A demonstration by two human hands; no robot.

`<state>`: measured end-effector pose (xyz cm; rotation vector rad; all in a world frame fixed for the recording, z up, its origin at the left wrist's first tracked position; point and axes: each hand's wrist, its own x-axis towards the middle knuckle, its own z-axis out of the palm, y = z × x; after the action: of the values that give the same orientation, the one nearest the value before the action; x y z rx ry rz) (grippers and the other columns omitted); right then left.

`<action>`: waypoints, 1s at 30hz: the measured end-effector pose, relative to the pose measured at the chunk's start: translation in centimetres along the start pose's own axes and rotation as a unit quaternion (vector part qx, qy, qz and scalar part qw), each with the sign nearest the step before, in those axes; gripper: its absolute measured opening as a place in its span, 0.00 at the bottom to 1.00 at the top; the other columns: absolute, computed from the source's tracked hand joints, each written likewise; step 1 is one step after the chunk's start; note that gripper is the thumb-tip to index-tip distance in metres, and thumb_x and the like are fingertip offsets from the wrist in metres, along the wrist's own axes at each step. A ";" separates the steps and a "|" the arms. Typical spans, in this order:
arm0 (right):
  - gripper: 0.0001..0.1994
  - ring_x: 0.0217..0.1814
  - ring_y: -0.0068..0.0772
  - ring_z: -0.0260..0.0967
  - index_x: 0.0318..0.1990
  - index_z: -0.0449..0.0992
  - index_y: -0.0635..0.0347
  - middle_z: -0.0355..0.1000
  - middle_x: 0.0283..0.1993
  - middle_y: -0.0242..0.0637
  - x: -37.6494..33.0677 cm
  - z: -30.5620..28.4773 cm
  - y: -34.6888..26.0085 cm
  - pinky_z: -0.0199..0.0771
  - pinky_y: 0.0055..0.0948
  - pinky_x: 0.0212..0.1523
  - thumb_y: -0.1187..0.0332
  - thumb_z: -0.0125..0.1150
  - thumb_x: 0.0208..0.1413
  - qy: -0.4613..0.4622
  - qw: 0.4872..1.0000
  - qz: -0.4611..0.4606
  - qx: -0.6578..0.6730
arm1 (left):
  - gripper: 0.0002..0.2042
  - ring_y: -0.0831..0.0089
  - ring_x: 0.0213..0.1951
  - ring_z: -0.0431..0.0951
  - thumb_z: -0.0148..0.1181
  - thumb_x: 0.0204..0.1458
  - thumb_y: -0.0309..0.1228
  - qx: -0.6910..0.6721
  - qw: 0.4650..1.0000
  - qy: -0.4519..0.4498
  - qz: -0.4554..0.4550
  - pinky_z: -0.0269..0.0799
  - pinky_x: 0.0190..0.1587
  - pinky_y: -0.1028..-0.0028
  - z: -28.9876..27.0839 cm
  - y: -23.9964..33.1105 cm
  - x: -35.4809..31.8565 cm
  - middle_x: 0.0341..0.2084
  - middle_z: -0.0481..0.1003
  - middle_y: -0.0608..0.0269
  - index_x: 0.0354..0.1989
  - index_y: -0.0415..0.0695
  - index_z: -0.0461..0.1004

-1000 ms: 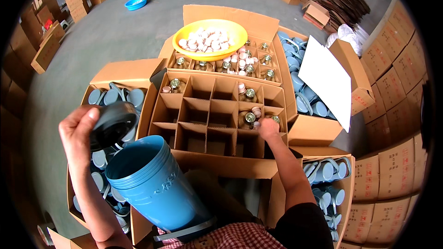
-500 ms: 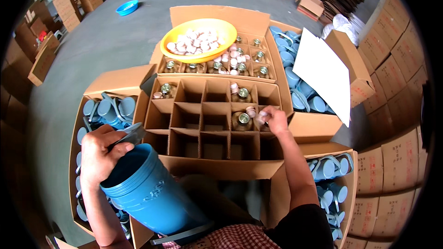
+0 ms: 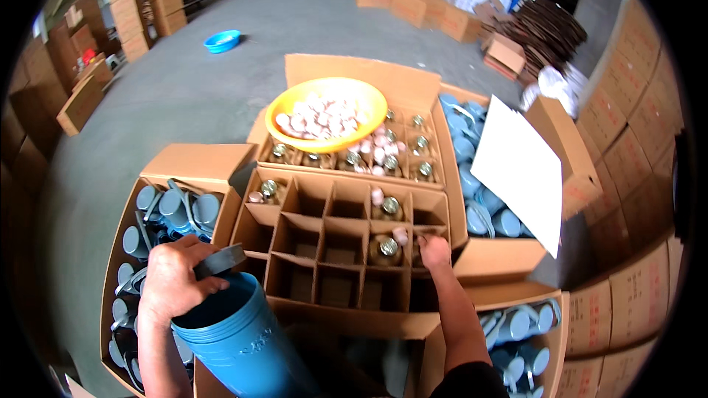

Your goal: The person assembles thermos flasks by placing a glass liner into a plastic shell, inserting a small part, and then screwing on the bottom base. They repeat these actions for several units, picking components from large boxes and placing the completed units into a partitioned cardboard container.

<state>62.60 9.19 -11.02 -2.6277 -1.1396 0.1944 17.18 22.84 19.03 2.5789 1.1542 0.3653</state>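
My left hand (image 3: 175, 276) grips a blue-grey lid (image 3: 223, 259) edge-on, its fingers closed over it. Just below is the open mouth of a tall blue plastic canister (image 3: 234, 350), tilted against me. My right hand (image 3: 435, 252) reaches into a cell at the right side of a divided carton (image 3: 324, 225), fingers closed and pointing down. What they hold is hidden by the hand and the cell. One cell to the left stands a clear glass bottle (image 3: 386, 248) with a pinkish stopper (image 3: 400, 235) beside it. Another bottle (image 3: 389, 207) stands in the cell behind.
A yellow basin (image 3: 284, 140) of pinkish stoppers rests on a farther carton of bottles. Cartons of blue canisters stand left (image 3: 173, 206) and right (image 3: 512, 361). A white sheet (image 3: 520, 173) leans across another. Stacked boxes (image 3: 612, 317) line the right; a blue basin (image 3: 223, 42) lies on the floor.
My right hand has lowered into the divided carton's cell with the small translucent thing it held. My left hand still grips the lid. The whole view has tipped up, so everything sits lower.
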 end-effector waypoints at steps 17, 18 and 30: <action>0.33 0.47 0.52 0.72 0.59 0.62 0.48 0.75 0.43 0.50 -1.1 -2.9 -1.0 0.72 0.44 0.51 0.65 0.65 0.41 -0.090 0.994 -0.011 -0.059 | 0.07 0.76 0.24 0.73 0.60 0.53 0.28 -0.621 0.682 0.348 -0.169 0.71 0.30 0.75 4.5 -9.2 -0.4 0.22 0.74 0.66 0.30 0.38 0.72; 0.31 0.46 0.53 0.72 0.58 0.63 0.48 0.75 0.41 0.51 -1.1 -3.8 -1.1 0.72 0.44 0.50 0.67 0.64 0.41 -0.053 0.996 -0.038 -0.060 | 0.07 0.73 0.28 0.75 0.55 0.57 0.30 -0.693 0.607 0.348 -0.172 0.73 0.34 0.72 5.3 -9.5 -0.6 0.26 0.75 0.63 0.35 0.38 0.71; 0.23 0.36 0.48 0.72 0.50 0.72 0.57 0.73 0.35 0.46 -7.4 -28.5 -22.2 0.72 0.41 0.38 0.74 0.59 0.39 0.265 0.879 -0.395 -0.027 | 0.23 0.61 0.48 0.74 0.44 0.61 0.48 -0.865 0.430 0.154 -0.207 0.72 0.51 0.60 16.9 -6.1 -2.1 0.48 0.72 0.56 0.56 0.44 0.65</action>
<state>48.63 12.78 22.90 -1.8302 -1.8489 -0.6756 17.41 22.44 0.96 0.3350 0.5790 1.0916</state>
